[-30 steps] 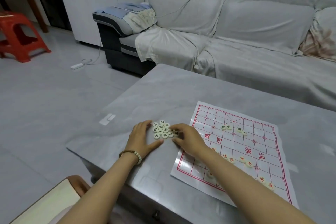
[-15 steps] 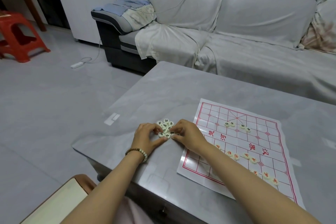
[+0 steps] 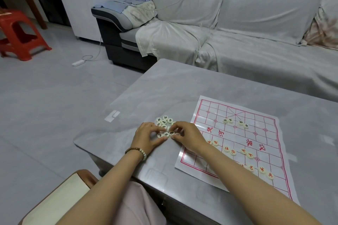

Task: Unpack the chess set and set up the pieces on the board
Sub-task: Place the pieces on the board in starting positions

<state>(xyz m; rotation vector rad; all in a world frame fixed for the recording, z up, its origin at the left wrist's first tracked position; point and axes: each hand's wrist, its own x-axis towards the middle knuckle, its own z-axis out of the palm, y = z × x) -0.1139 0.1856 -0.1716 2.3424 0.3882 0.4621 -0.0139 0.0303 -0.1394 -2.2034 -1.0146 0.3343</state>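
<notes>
A white paper chess board [image 3: 259, 144] with red lines lies on the grey table [image 3: 182, 87]. Several cream round pieces stand on it, black-lettered ones [image 3: 227, 120] at the far side and red-lettered ones [image 3: 247, 153] nearer me. A cluster of loose black-lettered pieces [image 3: 164, 123] lies on the table left of the board. My left hand [image 3: 148, 137] and my right hand [image 3: 186, 136] meet at the near edge of that cluster, fingers curled and pinching pieces between thumb and fingertips. A bead bracelet sits on my left wrist.
A grey covered sofa [image 3: 237, 33] runs behind the table. A red plastic stool [image 3: 20, 36] stands on the floor at far left. A power strip [image 3: 78, 62] with its cable lies on the floor. A cream chair edge [image 3: 54, 202] is at lower left.
Both hands have closed in on the loose pieces, fingertips coming together at the cluster's near edge. My left hand went from flat beside the pile to pinching. The camera moved slightly.
</notes>
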